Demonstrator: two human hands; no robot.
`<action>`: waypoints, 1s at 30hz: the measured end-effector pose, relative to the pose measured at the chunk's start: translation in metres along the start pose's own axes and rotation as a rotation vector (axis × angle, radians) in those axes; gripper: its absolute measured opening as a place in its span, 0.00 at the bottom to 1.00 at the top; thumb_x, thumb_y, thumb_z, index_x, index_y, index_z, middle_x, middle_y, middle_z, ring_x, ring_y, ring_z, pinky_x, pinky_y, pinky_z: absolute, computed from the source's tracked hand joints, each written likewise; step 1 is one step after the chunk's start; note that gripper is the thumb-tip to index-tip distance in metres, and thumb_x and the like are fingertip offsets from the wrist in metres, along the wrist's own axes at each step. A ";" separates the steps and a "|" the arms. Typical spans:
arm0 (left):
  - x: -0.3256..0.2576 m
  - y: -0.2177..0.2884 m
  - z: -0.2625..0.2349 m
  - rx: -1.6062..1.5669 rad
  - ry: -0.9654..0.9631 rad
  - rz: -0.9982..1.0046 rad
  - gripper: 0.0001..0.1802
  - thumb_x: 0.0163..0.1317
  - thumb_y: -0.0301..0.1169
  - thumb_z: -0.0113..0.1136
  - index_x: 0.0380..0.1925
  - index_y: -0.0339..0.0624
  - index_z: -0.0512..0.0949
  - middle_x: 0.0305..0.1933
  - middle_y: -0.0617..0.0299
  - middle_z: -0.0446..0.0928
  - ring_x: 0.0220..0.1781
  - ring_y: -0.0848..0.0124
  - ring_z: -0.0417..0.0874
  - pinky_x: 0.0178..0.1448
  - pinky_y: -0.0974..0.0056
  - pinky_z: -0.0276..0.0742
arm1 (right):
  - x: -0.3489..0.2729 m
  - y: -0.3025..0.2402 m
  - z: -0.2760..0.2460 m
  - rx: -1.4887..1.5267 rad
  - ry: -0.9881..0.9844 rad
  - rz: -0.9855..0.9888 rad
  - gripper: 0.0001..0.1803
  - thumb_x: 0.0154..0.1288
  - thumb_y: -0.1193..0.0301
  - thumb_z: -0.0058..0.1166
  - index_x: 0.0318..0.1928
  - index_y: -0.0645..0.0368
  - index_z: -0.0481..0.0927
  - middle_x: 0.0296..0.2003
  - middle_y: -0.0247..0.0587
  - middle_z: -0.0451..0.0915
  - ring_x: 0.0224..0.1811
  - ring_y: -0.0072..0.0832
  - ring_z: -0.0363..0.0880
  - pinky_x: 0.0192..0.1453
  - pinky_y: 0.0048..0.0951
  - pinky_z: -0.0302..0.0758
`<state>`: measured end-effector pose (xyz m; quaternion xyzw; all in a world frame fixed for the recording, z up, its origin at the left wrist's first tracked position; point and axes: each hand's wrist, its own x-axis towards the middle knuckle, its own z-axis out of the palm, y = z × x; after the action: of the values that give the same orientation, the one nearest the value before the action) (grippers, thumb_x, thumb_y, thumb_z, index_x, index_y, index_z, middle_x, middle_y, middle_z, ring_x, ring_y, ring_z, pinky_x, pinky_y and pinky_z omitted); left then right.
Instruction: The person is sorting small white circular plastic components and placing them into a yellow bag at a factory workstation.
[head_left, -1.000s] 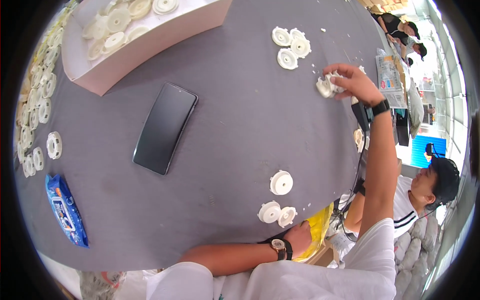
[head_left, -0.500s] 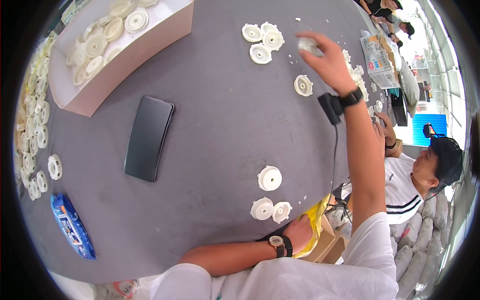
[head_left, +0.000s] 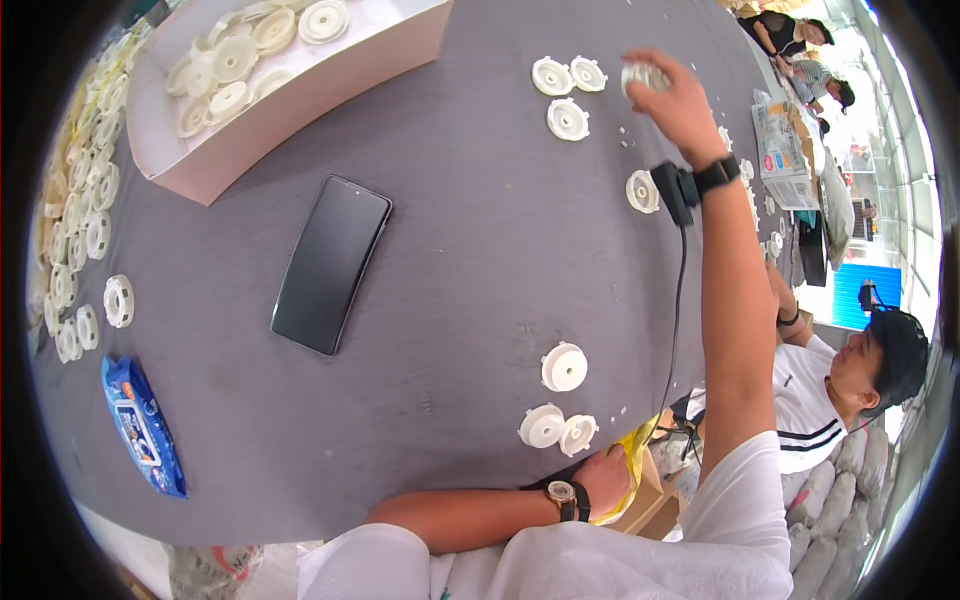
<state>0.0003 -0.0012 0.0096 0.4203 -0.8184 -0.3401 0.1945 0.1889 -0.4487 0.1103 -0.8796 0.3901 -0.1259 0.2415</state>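
Note:
My right hand [head_left: 682, 103] is raised at the far right of the table, its fingers closed around a white plastic disc [head_left: 642, 76], slightly blurred. Beside it lie loose white discs with small tabs on their rims, one [head_left: 568, 119] below two others. Another toothed disc [head_left: 642, 191] lies near my wrist. My left hand [head_left: 603, 483] rests at the near table edge against a yellow plastic bag [head_left: 634, 462]; its fingers are hidden. Close to it are a disc [head_left: 578, 436], a thicker disc [head_left: 542, 426] and a further one [head_left: 564, 367].
A pink-white box [head_left: 300, 116] of discs stands far left. A black phone [head_left: 332, 265] lies mid-table, a blue wipes pack [head_left: 145, 428] at left near many white rings [head_left: 98, 234]. A cable [head_left: 679, 320] hangs from my right wrist. A co-worker [head_left: 815, 385] sits at right.
The whole view has shifted. One disc that lay on the others in the far group is gone from its place. My right hand stays near there, holding a disc; my left hand stays by the bag.

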 end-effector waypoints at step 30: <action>0.000 0.002 0.002 0.038 0.020 -0.019 0.14 0.65 0.40 0.58 0.35 0.51 0.92 0.40 0.65 0.87 0.55 0.60 0.77 0.57 0.53 0.68 | 0.014 -0.062 0.025 -0.105 -0.163 -0.082 0.22 0.59 0.67 0.73 0.55 0.57 0.88 0.42 0.41 0.89 0.44 0.31 0.87 0.53 0.32 0.83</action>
<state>-0.0026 0.0002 0.0095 0.4351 -0.8188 -0.3220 0.1913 0.2473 -0.4150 0.1218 -0.9136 0.3390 -0.0432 0.2204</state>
